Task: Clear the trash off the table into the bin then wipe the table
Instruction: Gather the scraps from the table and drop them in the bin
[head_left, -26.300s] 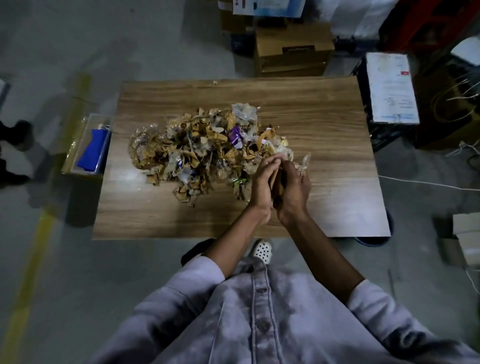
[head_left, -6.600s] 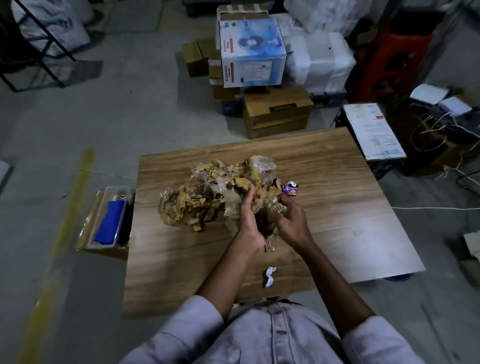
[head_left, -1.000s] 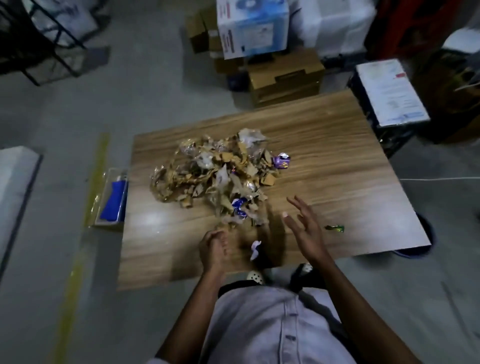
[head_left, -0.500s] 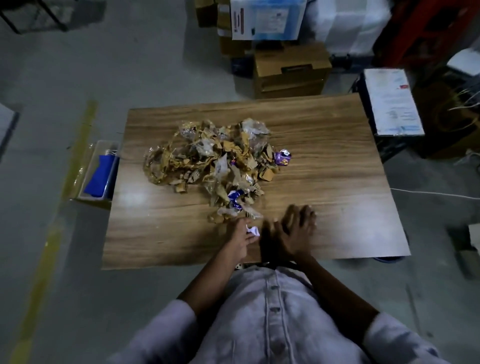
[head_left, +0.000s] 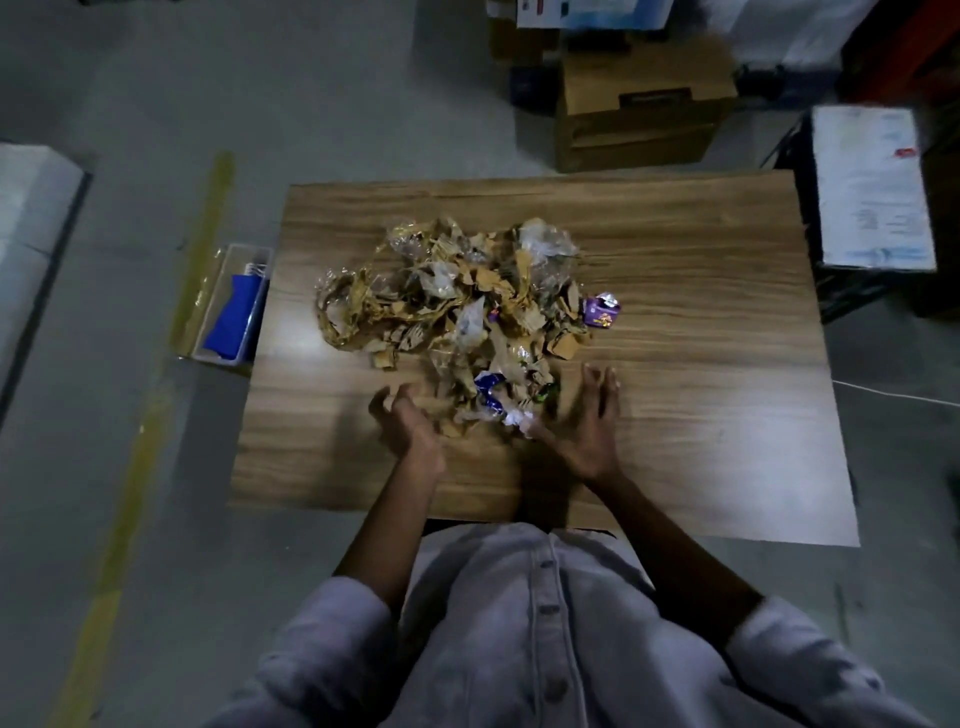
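Observation:
A heap of trash (head_left: 457, 301), torn brown cardboard, clear plastic and foil wrappers, lies on the middle of the wooden table (head_left: 701, 405). A purple wrapper (head_left: 600, 313) sits at its right edge and a blue one (head_left: 488, 389) at its near edge. My left hand (head_left: 408, 426) is at the near left of the heap, fingers curled and apart, holding nothing. On the near right, my right hand (head_left: 589, 426) lies with its fingers spread, a small white scrap (head_left: 518, 417) beside its thumb.
A clear bin (head_left: 228, 306) holding something blue stands on the floor by the table's left edge. Cardboard boxes (head_left: 639, 104) are stacked beyond the far edge. A dark stand topped with a white paper (head_left: 872, 187) is at the far right. A yellow line (head_left: 156, 405) marks the floor.
Both hands have moved forward and apart, from the near edge to either side of the heap's near end. The white scrap and a green wrapper now lie against the heap.

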